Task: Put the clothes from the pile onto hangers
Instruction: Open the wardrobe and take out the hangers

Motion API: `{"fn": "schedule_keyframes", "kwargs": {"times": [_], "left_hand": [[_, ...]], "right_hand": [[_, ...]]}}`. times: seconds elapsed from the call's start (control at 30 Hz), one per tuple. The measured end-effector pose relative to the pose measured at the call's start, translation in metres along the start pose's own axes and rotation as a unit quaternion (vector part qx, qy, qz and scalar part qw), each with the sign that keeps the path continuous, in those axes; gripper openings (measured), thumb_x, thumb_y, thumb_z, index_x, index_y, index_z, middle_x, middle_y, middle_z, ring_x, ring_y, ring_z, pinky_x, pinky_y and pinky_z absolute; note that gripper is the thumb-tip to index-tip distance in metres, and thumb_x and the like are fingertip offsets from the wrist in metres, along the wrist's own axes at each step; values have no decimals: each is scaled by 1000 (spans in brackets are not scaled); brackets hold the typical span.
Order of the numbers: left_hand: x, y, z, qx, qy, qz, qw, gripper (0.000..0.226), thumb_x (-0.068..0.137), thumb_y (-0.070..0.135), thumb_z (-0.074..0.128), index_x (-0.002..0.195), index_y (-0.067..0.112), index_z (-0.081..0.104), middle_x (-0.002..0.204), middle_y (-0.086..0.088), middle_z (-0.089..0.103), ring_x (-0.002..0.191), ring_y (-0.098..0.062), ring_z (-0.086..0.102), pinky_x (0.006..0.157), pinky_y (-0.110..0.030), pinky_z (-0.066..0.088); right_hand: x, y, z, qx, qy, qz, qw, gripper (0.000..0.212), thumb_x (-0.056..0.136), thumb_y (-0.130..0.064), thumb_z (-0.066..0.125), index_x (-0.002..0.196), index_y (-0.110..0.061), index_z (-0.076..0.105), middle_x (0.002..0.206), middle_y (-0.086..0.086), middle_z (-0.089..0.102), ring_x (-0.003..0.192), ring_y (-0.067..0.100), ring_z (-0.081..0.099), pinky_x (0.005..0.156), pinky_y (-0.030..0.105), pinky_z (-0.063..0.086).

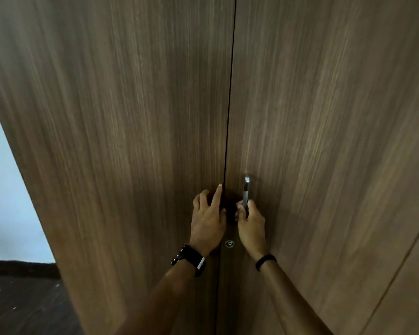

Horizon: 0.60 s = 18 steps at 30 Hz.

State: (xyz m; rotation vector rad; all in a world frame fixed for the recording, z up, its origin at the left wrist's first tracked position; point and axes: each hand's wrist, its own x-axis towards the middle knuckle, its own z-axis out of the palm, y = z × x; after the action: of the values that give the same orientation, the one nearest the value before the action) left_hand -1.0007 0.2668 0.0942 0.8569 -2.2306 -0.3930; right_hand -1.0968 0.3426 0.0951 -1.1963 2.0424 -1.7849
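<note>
A tall brown wooden wardrobe fills the view, its two doors closed along a thin dark seam. My right hand grips the lower part of the upright metal handle on the right door. My left hand lies flat against the left door right by the seam, fingers stretched out. No clothes, pile or hangers are in view.
A small round keyhole sits on the right door just below my hands. A pale wall shows at the far left, above a dark skirting and dark floor. A further panel seam runs at the lower right.
</note>
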Motion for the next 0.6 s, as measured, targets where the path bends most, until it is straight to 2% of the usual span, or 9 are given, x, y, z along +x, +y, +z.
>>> {"fn": "schedule_keyframes", "kwargs": {"times": [0.1, 0.17, 0.2, 0.27, 0.33, 0.4, 0.5, 0.53, 0.6], "left_hand": [[-3, 8, -4, -41, 0, 0, 999, 53, 100, 28, 41, 150, 18, 24, 150, -12, 26, 140, -24, 18, 117, -40, 25], [-12, 14, -10, -76, 20, 26, 997, 44, 101, 23, 41, 143, 12, 37, 140, -12, 43, 131, -19, 34, 113, -42, 29], [-19, 18, -15, -113, 21, 38, 993, 38, 101, 21, 40, 138, 13, 43, 131, -8, 51, 121, -12, 43, 110, -41, 33], [-37, 27, -29, -244, -27, 24, 969, 25, 103, 19, 36, 123, 23, 51, 110, 3, 59, 98, 3, 52, 100, -36, 43], [-58, 36, -37, -356, -77, -11, 931, 24, 103, 23, 35, 111, 20, 56, 100, 5, 60, 88, 0, 57, 92, -40, 49], [-81, 46, -37, -386, -77, 0, 919, 29, 102, 29, 37, 110, 16, 61, 101, 1, 62, 94, -9, 60, 90, -39, 49], [-125, 63, -32, -394, -60, 55, 915, 30, 95, 34, 39, 112, 23, 61, 105, 6, 63, 99, -4, 59, 90, -29, 50], [-142, 72, -30, -401, -55, 76, 911, 29, 95, 34, 40, 114, 25, 60, 104, 8, 62, 98, -3, 59, 89, -25, 50], [-174, 91, -29, -420, -62, 120, 897, 31, 92, 30, 39, 115, 33, 59, 100, 10, 58, 94, -1, 59, 82, -16, 50]], "right_hand": [[-13, -7, -2, -13, 23, 4, 1000, 14, 101, -22, 43, 104, -20, 56, 93, -2, 63, 82, 10, 62, 63, 15, 50], [-25, -10, -6, -35, 42, 4, 998, 14, 100, -25, 43, 103, -23, 57, 89, 0, 65, 79, 18, 64, 64, 24, 49], [-35, -12, -8, -37, 52, 4, 998, 14, 100, -26, 43, 101, -24, 57, 87, 4, 65, 76, 21, 63, 63, 27, 49], [-58, -15, -15, -20, 62, 3, 998, 15, 100, -29, 43, 95, -25, 56, 85, 12, 63, 69, 21, 58, 61, 28, 46], [-86, -21, -27, 2, 67, 5, 998, 17, 100, -31, 43, 91, -25, 56, 82, 13, 59, 70, 18, 54, 63, 29, 45], [-116, -26, -44, 19, 78, 8, 997, 19, 99, -31, 44, 91, -20, 57, 78, 6, 58, 72, 13, 55, 66, 28, 47], [-160, -35, -76, 8, 113, -9, 993, 20, 98, -27, 47, 87, -14, 57, 71, -5, 57, 67, 1, 56, 65, 18, 47], [-177, -35, -88, 0, 128, -12, 992, 21, 97, -29, 47, 87, -13, 57, 71, -4, 59, 67, 0, 58, 66, 16, 47], [-208, -36, -114, 2, 149, -19, 989, 24, 95, -31, 45, 97, -12, 60, 80, 3, 66, 76, 5, 65, 72, 20, 52]]}}
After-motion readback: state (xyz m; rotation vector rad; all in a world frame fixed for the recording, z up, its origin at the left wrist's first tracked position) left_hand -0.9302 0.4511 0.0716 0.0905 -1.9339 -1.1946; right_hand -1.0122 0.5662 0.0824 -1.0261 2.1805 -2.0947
